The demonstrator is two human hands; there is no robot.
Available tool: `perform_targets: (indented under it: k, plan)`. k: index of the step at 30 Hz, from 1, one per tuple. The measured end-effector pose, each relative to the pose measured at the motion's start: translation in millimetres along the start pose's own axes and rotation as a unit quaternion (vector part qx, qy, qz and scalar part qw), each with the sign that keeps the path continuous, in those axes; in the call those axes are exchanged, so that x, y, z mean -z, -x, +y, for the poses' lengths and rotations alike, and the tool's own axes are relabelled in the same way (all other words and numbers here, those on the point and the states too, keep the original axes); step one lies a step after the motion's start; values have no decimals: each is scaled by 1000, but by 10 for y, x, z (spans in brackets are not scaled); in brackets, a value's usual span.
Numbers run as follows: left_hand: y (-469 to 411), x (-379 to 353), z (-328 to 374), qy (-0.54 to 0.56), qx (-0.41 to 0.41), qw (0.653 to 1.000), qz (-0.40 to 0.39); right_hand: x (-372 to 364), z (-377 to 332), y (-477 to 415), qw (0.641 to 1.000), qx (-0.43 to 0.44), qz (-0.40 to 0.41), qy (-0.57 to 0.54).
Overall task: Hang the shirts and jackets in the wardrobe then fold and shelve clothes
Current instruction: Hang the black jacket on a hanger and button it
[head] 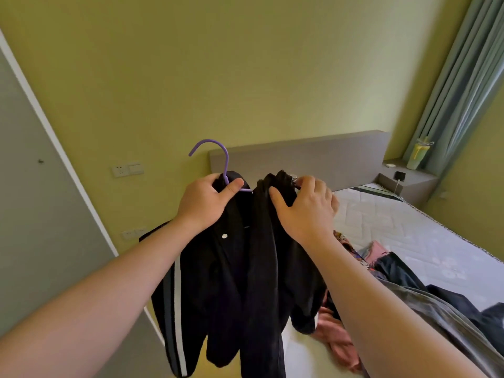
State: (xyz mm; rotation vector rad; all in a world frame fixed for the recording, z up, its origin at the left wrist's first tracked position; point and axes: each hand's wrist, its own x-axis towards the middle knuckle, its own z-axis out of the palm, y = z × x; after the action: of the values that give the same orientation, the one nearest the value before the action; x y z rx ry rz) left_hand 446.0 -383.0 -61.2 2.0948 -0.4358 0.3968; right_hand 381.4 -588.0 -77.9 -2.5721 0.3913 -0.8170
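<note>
At the far left a grey panel with a small knob is standing against the green wall; it may be the wardrobe door, though nothing here is confirming that. Just right of it the left hand is gripping the purple hanger at the foot of its hook, thumb pressing across the wire and fingers curling round the cloth bunched over it. The black jacket is hanging in the air between the two hands, in front of the person and above the near edge of the bed, its striped sleeve dangling at the left. The right hand is clutching the other shoulder, fingers wrapping tightly over gathered fabric. Whether that shoulder is already sitting on the hanger's arm is hidden by the cloth.

The jacket is looking soft, limp and fairly light, so it is likely to be sliding off a smooth hanger. Taking hold at the shoulder seams and collar, as both hands are doing, seems best, with the hook left free for the rail.

Further right, more clothes are lying heaped on the mattress.
</note>
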Motion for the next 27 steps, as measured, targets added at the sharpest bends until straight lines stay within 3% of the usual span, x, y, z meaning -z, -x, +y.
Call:
perform_targets:
  k: [3, 8, 14, 17, 21, 27]
  plan:
    - [31, 55, -1, -8, -8, 1000, -2, -68, 38, -21, 998, 22, -53, 37]
    - [128, 64, 92, -46, -8, 999, -20, -54, -202, 34, 988, 128, -85, -3]
    - [490, 402, 21, -27, 20, 999, -22, -29, -436, 140, 950, 271, -153, -16]
    - [807, 709, -28, -11, 46, 999, -19, -28, -658, 287, 933, 334, -133, -11]
    - [1187, 1174, -74, -41, 102, 993, 33, -71, -1114, 558, 916, 388, -99, -31]
    - [1922, 1796, 34, -126, 160, 966, 159, -161, -1773, 1032, 867, 462, -144, -118]
